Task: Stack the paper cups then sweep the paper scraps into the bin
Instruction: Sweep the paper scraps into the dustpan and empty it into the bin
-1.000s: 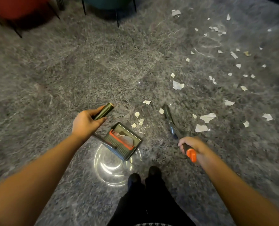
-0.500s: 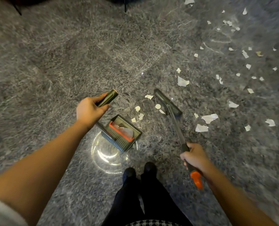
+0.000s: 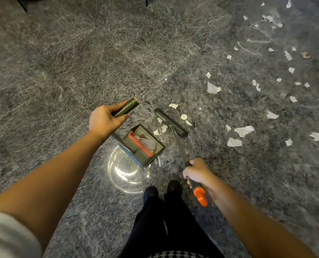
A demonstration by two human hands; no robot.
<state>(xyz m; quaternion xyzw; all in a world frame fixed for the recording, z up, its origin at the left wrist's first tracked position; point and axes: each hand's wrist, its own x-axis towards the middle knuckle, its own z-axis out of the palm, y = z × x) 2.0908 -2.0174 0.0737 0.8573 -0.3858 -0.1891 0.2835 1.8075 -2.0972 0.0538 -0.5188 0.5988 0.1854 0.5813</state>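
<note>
My left hand [image 3: 103,121] grips the dark green handle [image 3: 126,108] of a long-handled dustpan [image 3: 143,144] that rests on the floor, with an orange comb edge and a scrap inside. My right hand [image 3: 197,171] grips the broom handle [image 3: 181,148] just above its orange end [image 3: 200,196]. The broom head [image 3: 170,122] sits on the floor just right of the pan's mouth, among a few small paper scraps [image 3: 183,116]. Several more white scraps [image 3: 243,130] lie scattered to the right and far right. No paper cups or bin are in view.
The floor [image 3: 80,71] is polished grey stone with a bright lamp reflection [image 3: 129,172] below the dustpan. My black shoes [image 3: 162,190] and dark trousers stand at the bottom centre. A thin chair leg [image 3: 22,5] shows at the top left.
The broom head has swept back toward the dustpan's mouth, pulling small scraps with it. My right hand drew the handle nearer my body. The dustpan and left hand stayed put.
</note>
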